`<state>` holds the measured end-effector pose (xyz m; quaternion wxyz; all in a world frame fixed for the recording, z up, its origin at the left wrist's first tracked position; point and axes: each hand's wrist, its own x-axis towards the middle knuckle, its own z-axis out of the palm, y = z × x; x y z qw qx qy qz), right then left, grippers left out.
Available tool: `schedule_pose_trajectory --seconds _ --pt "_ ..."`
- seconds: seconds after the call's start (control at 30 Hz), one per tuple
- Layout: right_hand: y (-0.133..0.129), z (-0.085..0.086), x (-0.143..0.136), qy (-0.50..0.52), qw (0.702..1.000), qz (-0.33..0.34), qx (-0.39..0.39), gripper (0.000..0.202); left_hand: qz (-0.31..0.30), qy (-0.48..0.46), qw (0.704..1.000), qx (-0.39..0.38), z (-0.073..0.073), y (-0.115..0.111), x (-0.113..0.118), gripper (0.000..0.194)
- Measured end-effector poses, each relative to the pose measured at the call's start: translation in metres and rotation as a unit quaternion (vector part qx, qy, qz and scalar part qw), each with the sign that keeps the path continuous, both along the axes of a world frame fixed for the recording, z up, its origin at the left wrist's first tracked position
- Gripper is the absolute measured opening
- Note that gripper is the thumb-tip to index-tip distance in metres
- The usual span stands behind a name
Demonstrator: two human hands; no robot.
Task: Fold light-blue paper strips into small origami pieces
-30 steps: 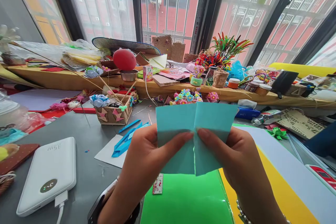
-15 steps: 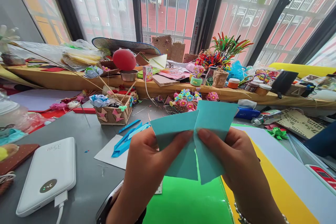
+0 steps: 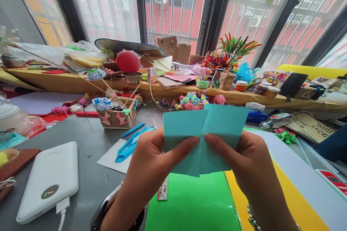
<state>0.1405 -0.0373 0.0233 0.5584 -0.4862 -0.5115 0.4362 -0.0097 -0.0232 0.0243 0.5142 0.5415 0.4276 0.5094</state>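
Observation:
A teal sheet of paper (image 3: 225, 119) is held up in front of me, split along its middle from the top and bottom edges. My left hand (image 3: 159, 151) grips its left half, thumb on the near face and fingers behind. On the right half, my right hand (image 3: 238, 151) has the same pinch. Both thumb tips nearly meet at the centre line. Beneath the paper lies a bright green folder (image 3: 192, 202), with a patterned ruler (image 3: 163, 189) by its left edge.
On the left lie a white power bank (image 3: 48, 180) with a cable and blue folded paper strips (image 3: 130, 146) on white paper. A flower basket (image 3: 118, 117) stands behind them. Yellow paper (image 3: 292, 195) is at the right, and a cluttered shelf (image 3: 108, 86) runs behind.
The two halves of the teal paper have come closer, and the lower gap has closed up. My left hand has shifted slightly and the ruler shows more.

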Motion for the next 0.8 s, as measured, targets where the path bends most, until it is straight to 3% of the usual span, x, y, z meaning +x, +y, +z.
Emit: schedule_pose_trajectory --seconds 0.1,0.37,0.63,0.8 --pt "0.000 0.001 0.000 -0.027 1.000 -0.004 0.006 0.015 0.008 0.014 1.000 0.004 0.001 -0.002 0.002 0.014" --pt "0.000 0.001 0.000 -0.029 1.000 -0.005 0.002 0.015 0.100 0.051 0.992 0.061 0.004 -0.007 0.010 0.013" --pt "0.002 -0.003 -0.009 0.100 0.993 -0.021 -0.054 0.020 0.165 0.145 0.963 0.159 0.002 -0.007 0.010 0.012" --pt "0.005 -0.004 -0.008 0.101 0.994 -0.010 -0.037 0.019 0.143 0.094 0.979 0.116 0.002 -0.007 0.012 0.015"
